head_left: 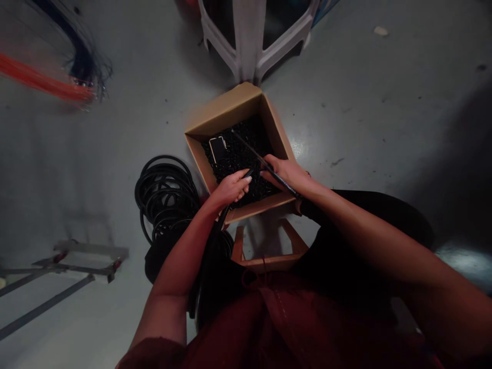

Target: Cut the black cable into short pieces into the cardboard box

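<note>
My left hand [231, 187] is closed around the end of a thick black cable [213, 241] that runs down past my forearm. My right hand [285, 174] grips a thin black rod-like piece [249, 149] that slants up over an open cardboard box [226, 110]. The box is filled with several small black parts [240, 154], and a dark phone-like slab [218, 148] lies on top of them. Both hands meet over the near edge of the box, close together.
A coil of black cable [166, 195] lies on the grey floor left of the box. The box rests on a wooden stool [269, 256]. A white plastic stool [253, 41] stands behind it. Orange and dark wires [49, 82] are at far left, a metal frame [65, 266] at lower left.
</note>
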Demonstrator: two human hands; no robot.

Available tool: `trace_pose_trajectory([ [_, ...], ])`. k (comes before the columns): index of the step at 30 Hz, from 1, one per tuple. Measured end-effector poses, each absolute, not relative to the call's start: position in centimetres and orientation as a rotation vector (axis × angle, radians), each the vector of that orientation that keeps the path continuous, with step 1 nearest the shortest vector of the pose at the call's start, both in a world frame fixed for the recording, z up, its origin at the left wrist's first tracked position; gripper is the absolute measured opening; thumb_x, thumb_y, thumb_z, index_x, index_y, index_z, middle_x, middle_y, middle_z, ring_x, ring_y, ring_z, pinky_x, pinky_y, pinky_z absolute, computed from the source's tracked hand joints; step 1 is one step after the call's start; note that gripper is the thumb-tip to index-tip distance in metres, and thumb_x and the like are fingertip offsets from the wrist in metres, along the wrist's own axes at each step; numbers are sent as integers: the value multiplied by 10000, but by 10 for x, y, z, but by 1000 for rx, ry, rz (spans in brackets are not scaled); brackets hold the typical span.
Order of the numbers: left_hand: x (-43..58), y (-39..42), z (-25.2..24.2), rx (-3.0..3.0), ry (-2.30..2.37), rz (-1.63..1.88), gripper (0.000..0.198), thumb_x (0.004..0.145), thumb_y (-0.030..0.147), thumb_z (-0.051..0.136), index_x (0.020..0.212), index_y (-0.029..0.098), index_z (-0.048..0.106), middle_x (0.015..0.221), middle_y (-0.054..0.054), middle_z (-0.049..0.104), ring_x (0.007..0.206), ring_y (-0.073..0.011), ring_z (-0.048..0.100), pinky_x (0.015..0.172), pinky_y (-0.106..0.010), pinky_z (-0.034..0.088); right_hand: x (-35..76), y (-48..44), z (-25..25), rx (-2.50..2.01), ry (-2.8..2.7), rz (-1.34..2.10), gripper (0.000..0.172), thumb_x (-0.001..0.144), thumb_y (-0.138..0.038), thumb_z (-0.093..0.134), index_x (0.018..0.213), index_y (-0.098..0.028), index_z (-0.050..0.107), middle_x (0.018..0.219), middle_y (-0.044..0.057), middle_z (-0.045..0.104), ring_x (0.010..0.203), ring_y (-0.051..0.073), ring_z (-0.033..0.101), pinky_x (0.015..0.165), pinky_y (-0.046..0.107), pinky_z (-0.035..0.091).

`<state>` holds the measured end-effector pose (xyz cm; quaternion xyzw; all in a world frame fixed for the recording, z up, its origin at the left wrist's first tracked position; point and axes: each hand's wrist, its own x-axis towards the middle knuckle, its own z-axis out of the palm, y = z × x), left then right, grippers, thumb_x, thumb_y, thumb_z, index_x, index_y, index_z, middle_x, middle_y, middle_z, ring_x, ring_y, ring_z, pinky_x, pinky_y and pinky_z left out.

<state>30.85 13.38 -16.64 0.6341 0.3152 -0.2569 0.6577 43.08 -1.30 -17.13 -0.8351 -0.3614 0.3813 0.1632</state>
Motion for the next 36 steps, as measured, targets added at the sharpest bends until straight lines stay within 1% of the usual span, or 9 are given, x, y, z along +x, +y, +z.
trace_pose_trajectory([
  [4, 312, 127, -165, 1327, 758, -534, 395, 917, 219, 435, 1289, 86, 425, 630, 64, 463, 389, -25, 355, 351, -164, 250, 433, -13, -176, -2057, -738, 1050, 238, 894, -403, 449, 1011, -198, 486, 694, 4, 572, 531, 124, 524, 497, 230, 372],
  [8, 313, 125, -164, 1271, 696, -513, 156, 891, 172, 432, 1005, 110, 519, 681, 32, 531, 402, -21, 366, 358, -170, 263, 431, -10, -177, -1863, -529, 1152, 228, 899, -393, 453, 1010, -196, 489, 651, -19, 540, 477, 105, 508, 437, 212, 384],
  [10, 312, 126, -162, 1232, 668, -514, 112, 881, 169, 442, 955, 122, 512, 710, 22, 555, 417, -20, 381, 368, -166, 273, 429, -9, -176, -1844, -504, 1186, 229, 899, -385, 458, 1008, -190, 507, 643, -16, 547, 473, 104, 514, 428, 210, 388],
  [15, 310, 126, -160, 1128, 595, -501, 224, 877, 228, 493, 1075, 126, 520, 727, 21, 552, 448, -20, 402, 384, -156, 285, 428, -7, -164, -1919, -570, 1266, 169, 892, -340, 453, 903, -186, 523, 566, -20, 537, 461, 106, 507, 441, 217, 384],
  [19, 310, 125, -160, 1112, 581, -489, 258, 880, 226, 497, 1104, 103, 539, 727, 12, 550, 446, -17, 396, 383, -163, 278, 427, -5, -156, -1934, -523, 1270, 87, 857, -265, 450, 836, -197, 499, 524, -28, 513, 447, 110, 483, 444, 230, 364],
  [22, 311, 123, -157, 1088, 592, -485, 302, 874, 224, 516, 1145, 95, 545, 723, 9, 552, 448, -24, 407, 386, -174, 284, 427, -5, -156, -1901, -496, 1259, 59, 837, -253, 462, 830, -203, 493, 524, -26, 508, 451, 121, 483, 450, 244, 366],
  [27, 309, 122, -152, 1039, 588, -508, 436, 861, 243, 541, 1274, 122, 474, 736, 12, 561, 453, -40, 459, 395, -184, 325, 436, -10, -164, -1805, -473, 1151, 82, 829, -280, 500, 860, -204, 504, 578, -24, 513, 493, 122, 502, 478, 253, 395],
  [31, 308, 123, -155, 1072, 600, -492, 425, 872, 227, 517, 1277, 121, 446, 760, 7, 568, 484, -48, 486, 423, -184, 366, 441, -12, -169, -1794, -477, 1062, 77, 824, -282, 516, 859, -214, 507, 592, -33, 514, 479, 121, 507, 470, 255, 403],
  [36, 309, 121, -160, 1245, 630, -439, 336, 890, 178, 454, 1216, 105, 493, 720, 26, 523, 459, -30, 387, 418, -177, 305, 439, -11, -168, -1946, -546, 951, 65, 827, -279, 517, 846, -217, 511, 568, -36, 528, 486, 123, 502, 489, 256, 396],
])
